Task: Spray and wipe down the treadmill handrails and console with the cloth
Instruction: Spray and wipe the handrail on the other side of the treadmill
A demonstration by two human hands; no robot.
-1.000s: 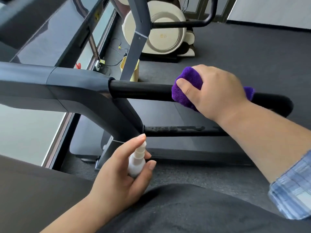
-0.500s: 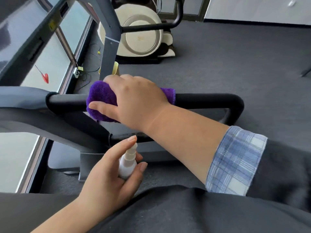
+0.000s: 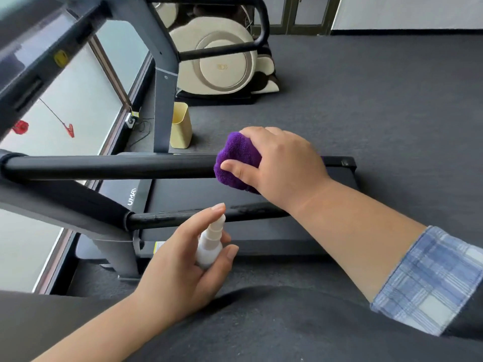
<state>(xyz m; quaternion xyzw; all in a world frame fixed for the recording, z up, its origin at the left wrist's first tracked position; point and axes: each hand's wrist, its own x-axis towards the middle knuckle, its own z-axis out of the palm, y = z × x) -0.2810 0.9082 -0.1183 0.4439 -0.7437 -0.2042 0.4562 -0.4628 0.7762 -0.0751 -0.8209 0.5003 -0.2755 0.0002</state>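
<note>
Risk, as a judgement: the cloth (image 3: 236,160) is bunched, so contact on the handrail (image 3: 109,167) may be uneven and the underside missed; a loose grip could let it slide off the bar onto the treadmill deck (image 3: 198,189) below. The spray bottle (image 3: 210,244) sits nozzle-up with a fingertip over its head, so a stray press could mist the cuff or the deck rather than the rail. Right hand (image 3: 279,163) wraps the purple cloth around the upper handrail, about 1 o'clock from frame centre. Left hand (image 3: 183,259), well apart at 6 o'clock, grips the small white bottle. Cloth looks plush, thick, deep purple. The lower rail (image 3: 183,216) shows scuffed, patchy marks. Console not clearly in view.
</note>
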